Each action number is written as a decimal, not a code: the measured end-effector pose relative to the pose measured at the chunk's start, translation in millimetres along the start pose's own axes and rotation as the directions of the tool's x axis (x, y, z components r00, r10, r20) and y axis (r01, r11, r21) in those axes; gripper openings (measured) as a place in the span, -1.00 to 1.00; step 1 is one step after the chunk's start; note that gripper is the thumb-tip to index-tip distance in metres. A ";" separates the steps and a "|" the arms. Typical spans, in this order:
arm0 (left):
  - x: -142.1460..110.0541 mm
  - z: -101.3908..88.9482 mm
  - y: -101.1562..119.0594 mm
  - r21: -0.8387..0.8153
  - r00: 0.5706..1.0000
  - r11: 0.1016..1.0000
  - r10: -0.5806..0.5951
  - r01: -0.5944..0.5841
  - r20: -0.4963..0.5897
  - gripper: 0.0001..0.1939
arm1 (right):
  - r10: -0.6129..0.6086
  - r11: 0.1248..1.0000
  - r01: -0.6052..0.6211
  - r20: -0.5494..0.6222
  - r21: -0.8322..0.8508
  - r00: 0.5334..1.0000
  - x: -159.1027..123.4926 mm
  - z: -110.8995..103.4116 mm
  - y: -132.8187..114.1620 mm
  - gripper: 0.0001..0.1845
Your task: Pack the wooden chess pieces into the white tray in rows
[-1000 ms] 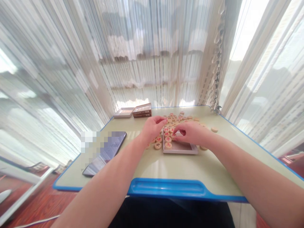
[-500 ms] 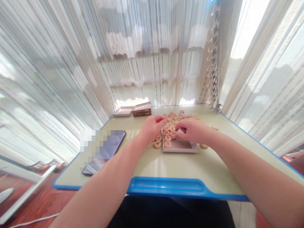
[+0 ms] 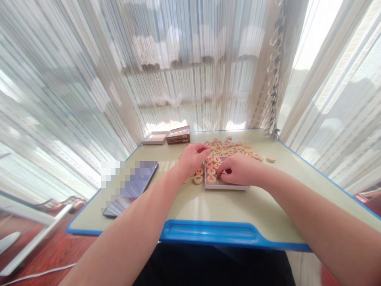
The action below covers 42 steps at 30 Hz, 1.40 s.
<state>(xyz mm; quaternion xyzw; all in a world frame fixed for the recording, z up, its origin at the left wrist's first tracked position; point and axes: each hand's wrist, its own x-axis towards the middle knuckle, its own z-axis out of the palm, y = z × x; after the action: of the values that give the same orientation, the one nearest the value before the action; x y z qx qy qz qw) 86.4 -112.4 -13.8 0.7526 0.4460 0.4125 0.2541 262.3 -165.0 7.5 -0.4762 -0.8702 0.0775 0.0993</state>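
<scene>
A shallow box tray [image 3: 228, 186] holds round wooden Chinese chess pieces [image 3: 211, 180] with red characters, lined up along its left side. My right hand [image 3: 238, 169] is down in the tray, thumb and fingers curled together beside these pieces. Whatever lies between its fingertips is hidden. By the tray's far left corner is my left hand [image 3: 195, 159], its thumb and forefinger brought together; I cannot make out anything in them. Many loose pieces [image 3: 234, 149] are spread on the table beyond the tray, and a black-marked piece [image 3: 198, 179] lies just left of it.
A phone [image 3: 133, 190], partly blurred out, rests on the table's left side. At the back left are an open box lid [image 3: 154, 138] and stacked boxes [image 3: 178, 136]. The table [image 3: 285, 198] has a blue edge and a blue front trough [image 3: 211, 232]. Curtains hang behind.
My right hand has moved down and nearer, deeper into the tray, and its fingers have closed more. My left hand stays at nearly the same spot. The view has shifted slightly.
</scene>
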 end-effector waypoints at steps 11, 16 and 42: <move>-0.2 -1.7 0.1 -0.058 0.999 0.998 -0.020 0.018 -0.029 -0.69 | -0.034 0.999 0.035 -0.008 0.016 0.999 2.6 5.9 2.4 -0.73; 0.0 -1.7 -0.5 -0.082 1.000 0.996 -0.019 0.017 -0.019 -0.68 | 0.039 0.998 -0.041 -0.055 -0.043 0.998 0.2 0.3 6.0 -0.76; 0.2 -0.4 -3.8 -0.040 1.000 0.999 0.002 -0.001 0.008 -0.66 | 0.054 0.985 -0.068 -0.089 -0.161 0.995 5.8 3.3 17.9 -0.72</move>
<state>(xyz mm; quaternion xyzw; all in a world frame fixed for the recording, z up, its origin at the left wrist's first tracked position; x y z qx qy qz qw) 84.4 -110.4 -16.4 0.7492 0.4363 0.4185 0.2704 273.1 -150.6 0.8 -0.5122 -0.8536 -0.0113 0.0940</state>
